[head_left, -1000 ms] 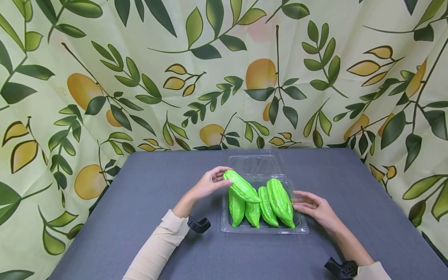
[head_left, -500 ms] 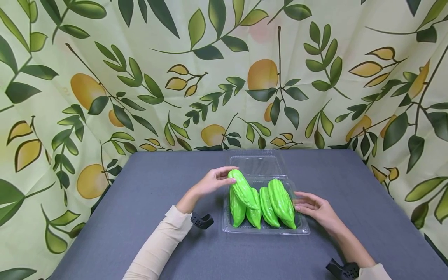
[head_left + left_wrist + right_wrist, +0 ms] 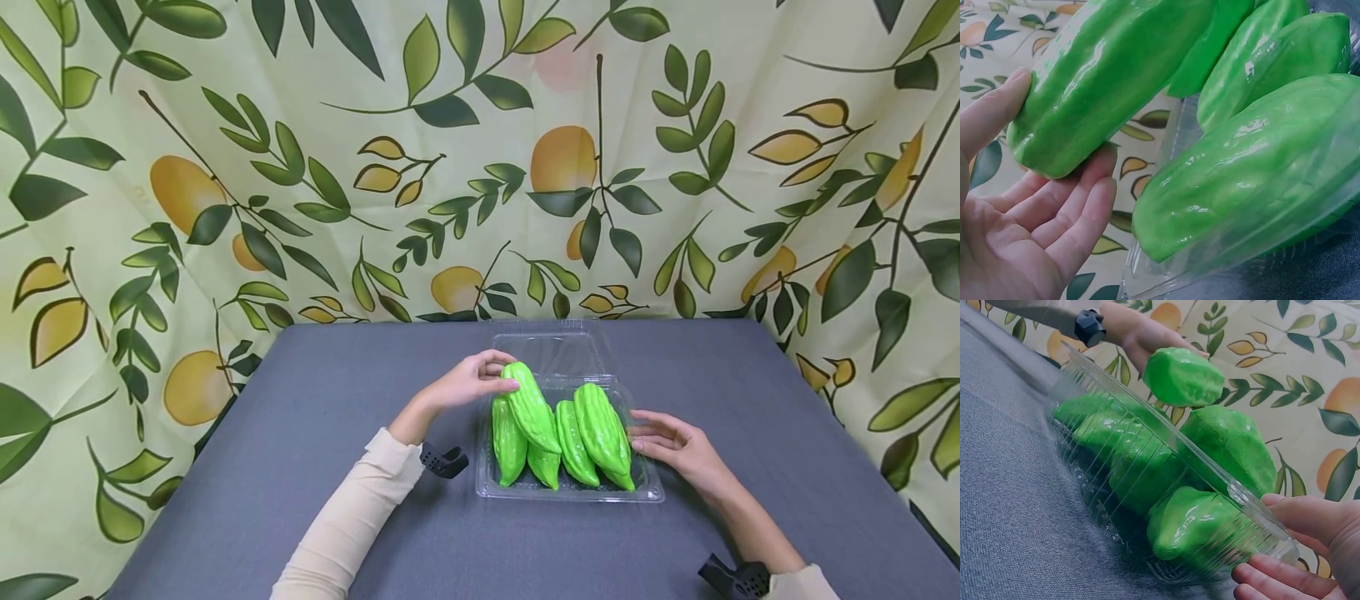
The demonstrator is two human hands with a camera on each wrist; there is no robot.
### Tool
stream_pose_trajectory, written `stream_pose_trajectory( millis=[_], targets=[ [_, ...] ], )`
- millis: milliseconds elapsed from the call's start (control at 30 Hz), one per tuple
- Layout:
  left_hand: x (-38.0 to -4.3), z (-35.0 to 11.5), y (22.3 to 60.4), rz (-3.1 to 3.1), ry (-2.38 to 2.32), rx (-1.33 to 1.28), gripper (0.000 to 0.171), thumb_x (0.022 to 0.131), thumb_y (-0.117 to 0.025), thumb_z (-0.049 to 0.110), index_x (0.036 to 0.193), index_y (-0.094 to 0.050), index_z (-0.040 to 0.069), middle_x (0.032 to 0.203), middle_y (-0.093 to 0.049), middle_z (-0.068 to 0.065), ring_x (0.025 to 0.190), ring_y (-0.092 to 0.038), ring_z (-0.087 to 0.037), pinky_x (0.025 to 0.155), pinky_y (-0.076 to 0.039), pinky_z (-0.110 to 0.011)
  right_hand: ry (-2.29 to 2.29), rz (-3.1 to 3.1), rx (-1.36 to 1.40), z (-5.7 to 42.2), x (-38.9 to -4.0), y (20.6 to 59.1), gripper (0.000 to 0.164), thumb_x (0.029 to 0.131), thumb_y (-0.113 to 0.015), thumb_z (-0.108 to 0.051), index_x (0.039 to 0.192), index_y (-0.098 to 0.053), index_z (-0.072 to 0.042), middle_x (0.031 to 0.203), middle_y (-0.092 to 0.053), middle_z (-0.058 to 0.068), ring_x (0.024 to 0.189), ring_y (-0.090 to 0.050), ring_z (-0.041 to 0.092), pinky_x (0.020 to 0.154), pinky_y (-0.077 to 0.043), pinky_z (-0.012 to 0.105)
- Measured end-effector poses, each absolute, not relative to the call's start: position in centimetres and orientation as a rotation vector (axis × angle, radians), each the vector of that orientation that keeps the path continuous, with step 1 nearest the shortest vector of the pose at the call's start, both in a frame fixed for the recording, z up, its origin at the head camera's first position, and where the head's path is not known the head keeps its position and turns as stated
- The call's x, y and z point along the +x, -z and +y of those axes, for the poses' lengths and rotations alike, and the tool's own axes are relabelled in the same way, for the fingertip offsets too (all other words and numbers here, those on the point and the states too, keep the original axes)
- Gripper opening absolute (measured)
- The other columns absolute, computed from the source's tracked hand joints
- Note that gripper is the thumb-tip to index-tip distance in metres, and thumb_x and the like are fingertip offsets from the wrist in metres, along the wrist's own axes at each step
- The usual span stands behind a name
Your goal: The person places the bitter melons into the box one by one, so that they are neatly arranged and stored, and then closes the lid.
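My left hand (image 3: 476,381) pinches the upper end of a bright green bitter melon (image 3: 532,410) between thumb and fingers. The melon is tilted, its tapered lower end leaning over others in a clear plastic clamshell container (image 3: 570,496). Several more lie side by side in there, with one bitter melon (image 3: 602,433) resting on top at the right. In the left wrist view, the thumb (image 3: 1007,103) lies along the melon's side. My right hand (image 3: 675,446) touches the container's right side, fingers fairly straight. The right wrist view has its thumb (image 3: 1291,506) at the rim.
The container's lid (image 3: 551,354) stands open behind it, toward the back of the grey-covered table (image 3: 360,533). A cloth backdrop (image 3: 480,167) with leaves and orange fruit hangs behind. A black wrist mount (image 3: 444,460) sits at each sleeve.
The left hand has moved right with its bitter melon, which has swung to a steeper slant and lowered over the others. The right hand has stayed at the container's side.
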State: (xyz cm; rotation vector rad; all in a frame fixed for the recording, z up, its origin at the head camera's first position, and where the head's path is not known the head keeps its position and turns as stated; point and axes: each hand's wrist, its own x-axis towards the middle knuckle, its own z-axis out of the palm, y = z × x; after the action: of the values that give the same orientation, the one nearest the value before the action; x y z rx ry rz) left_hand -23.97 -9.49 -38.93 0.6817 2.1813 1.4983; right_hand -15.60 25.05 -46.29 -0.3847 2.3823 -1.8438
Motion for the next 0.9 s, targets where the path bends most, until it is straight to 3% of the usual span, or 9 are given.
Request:
stream_pose_trajectory(
  millis=[133, 333, 433, 767, 900],
  targets=[
    [-24.1, -9.2, 38.8, 2.175, -1.474, 0.655, 0.046, 0.094, -0.059, 0.010, 0.135, -0.044, -0.004, 0.128, -0.060, -0.027, 0.091, -0.063, -0.002, 0.091, -0.054, -0.025, 1.828, 2.388, -0.355, 25.0, -15.6, 46.2, 0.053, 0.091, -0.065, -0.011, 0.134, -0.045, 0.011, 0.101, -0.069, -0.024, 0.094, -0.066, -0.008, 0.079, -0.053, 0.010],
    [-24.2, -8.4, 38.7, 2.169, -1.436, 0.650, 0.047, 0.094, -0.060, 0.013, 0.136, -0.045, -0.001, 0.131, -0.059, -0.025, 0.104, -0.068, -0.024, 0.096, -0.054, -0.031, 1.825, 2.389, -0.346, 25.1, -15.6, 46.2, 0.053, 0.091, -0.065, -0.011, 0.134, -0.045, 0.011, 0.101, -0.069, -0.025, 0.094, -0.066, -0.008, 0.079, -0.053, 0.010],
    [-24.2, -8.0, 38.7, 2.208, -1.401, 0.668, 0.047, 0.094, -0.061, 0.015, 0.135, -0.047, 0.000, 0.130, -0.060, -0.023, 0.111, -0.064, -0.026, 0.097, -0.053, -0.030, 1.826, 2.386, -0.341, 25.1, -15.7, 46.2, 0.054, 0.091, -0.065, -0.012, 0.135, -0.045, 0.010, 0.101, -0.069, -0.025, 0.095, -0.066, -0.008, 0.079, -0.053, 0.010],
    [-24.6, -6.7, 39.1, 2.203, -1.349, 0.707, 0.046, 0.094, -0.060, 0.016, 0.136, -0.048, 0.000, 0.125, -0.061, -0.021, 0.090, -0.066, -0.012, 0.086, -0.056, -0.024, 1.821, 2.381, -0.331, 25.1, -15.6, 46.2, 0.054, 0.091, -0.066, -0.013, 0.136, -0.045, 0.010, 0.102, -0.069, -0.024, 0.095, -0.066, -0.008, 0.080, -0.052, 0.010],
    [-24.6, -6.4, 39.3, 2.219, -1.313, 0.709, 0.045, 0.094, -0.061, 0.016, 0.136, -0.049, 0.001, 0.121, -0.062, -0.020, 0.086, -0.066, -0.013, 0.081, -0.054, -0.021, 1.830, 2.382, -0.340, 25.1, -15.6, 46.3, 0.054, 0.091, -0.065, -0.012, 0.135, -0.045, 0.010, 0.102, -0.069, -0.024, 0.095, -0.066, -0.008, 0.080, -0.052, 0.010]
  ],
)
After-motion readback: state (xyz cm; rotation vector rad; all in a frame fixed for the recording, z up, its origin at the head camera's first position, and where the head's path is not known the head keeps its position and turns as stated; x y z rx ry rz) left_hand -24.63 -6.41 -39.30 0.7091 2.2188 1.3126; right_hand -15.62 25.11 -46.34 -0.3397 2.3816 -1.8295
